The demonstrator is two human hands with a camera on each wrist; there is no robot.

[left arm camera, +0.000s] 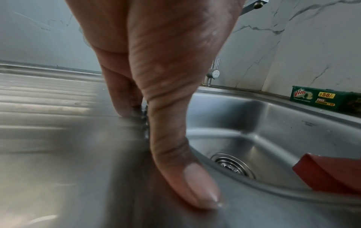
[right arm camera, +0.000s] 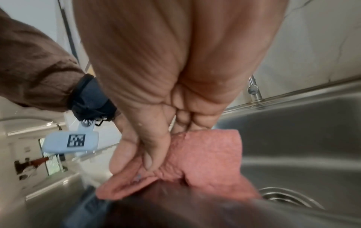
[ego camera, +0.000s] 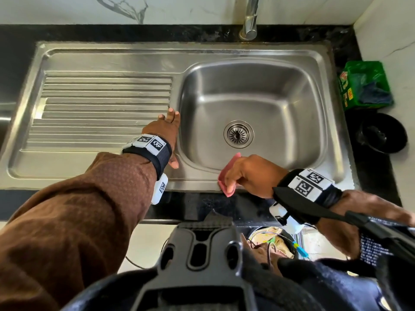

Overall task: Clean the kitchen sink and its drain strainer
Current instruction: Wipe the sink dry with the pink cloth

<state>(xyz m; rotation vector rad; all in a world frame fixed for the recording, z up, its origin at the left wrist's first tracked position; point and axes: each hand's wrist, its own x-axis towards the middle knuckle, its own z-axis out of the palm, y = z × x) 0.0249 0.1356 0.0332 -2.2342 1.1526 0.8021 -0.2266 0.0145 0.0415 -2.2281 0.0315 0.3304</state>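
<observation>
Black counter, dull steel sink [ego camera: 247, 70], strainer [ego camera: 238, 134] seated, left hand [ego camera: 165, 129] flat, right hand [ego camera: 249, 173] grip clamping pink cloth [ego camera: 226, 176]

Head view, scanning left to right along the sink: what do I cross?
Ribbed drainboard → left hand on the basin's edge → drain strainer → green soap box on the counter.

Bright, even daylight fills all three views. Soft glare streaks the steel sink [ego camera: 323, 63], and its basin walls hold gentle shadow. The head view bows straight lines near its edges. Both wrist views are soft, the near steel blurred and the hands out of focus.
</observation>
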